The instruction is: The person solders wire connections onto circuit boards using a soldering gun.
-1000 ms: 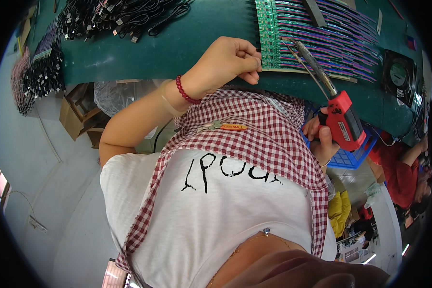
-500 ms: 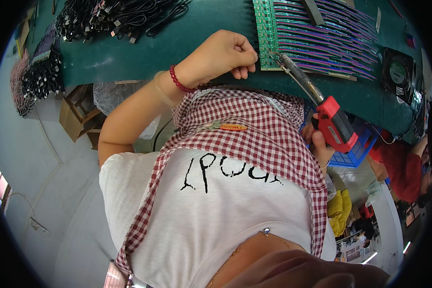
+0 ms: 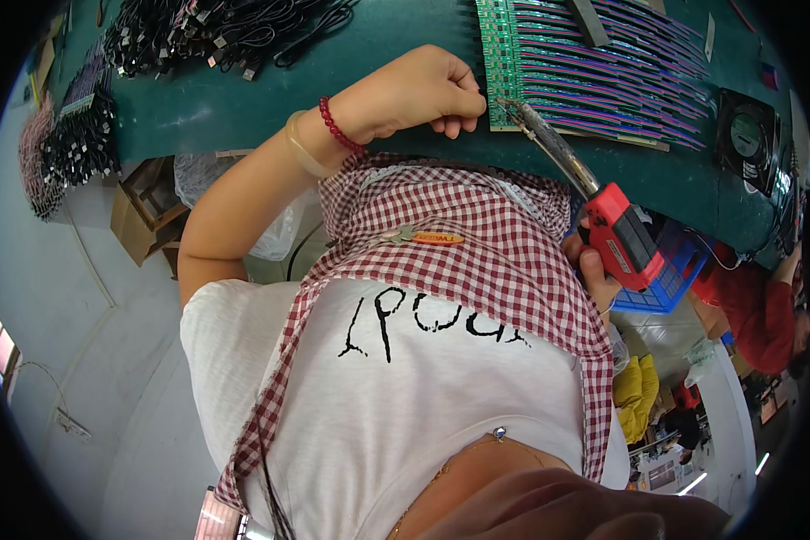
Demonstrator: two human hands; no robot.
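Note:
My right hand (image 3: 594, 270) grips a red and black soldering gun (image 3: 625, 236) with a long metal barrel. The gun slants up and to the left. Its tip is at the left part of a green circuit board panel (image 3: 502, 63), near the lower edge. Rows of thin dark, purple and pink wires (image 3: 603, 90) run rightward from the panel. Just left of the panel, my left hand (image 3: 427, 94) is closed, its thumb and fingers pinched together. Whatever the pinch holds is too small or hidden to make out.
A grey bar (image 3: 588, 20) lies across the wires. Black cables with plugs (image 3: 216, 31) are heaped on the green table (image 3: 180, 117) at the far left. A black fan (image 3: 747, 135) stands at the right, a blue crate (image 3: 661, 288) below. Another person in a red sleeve (image 3: 751, 315) is at the right.
My left hand has moved slightly up, toward the far side, still closed. The soldering gun has shifted a little left, its tip with it.

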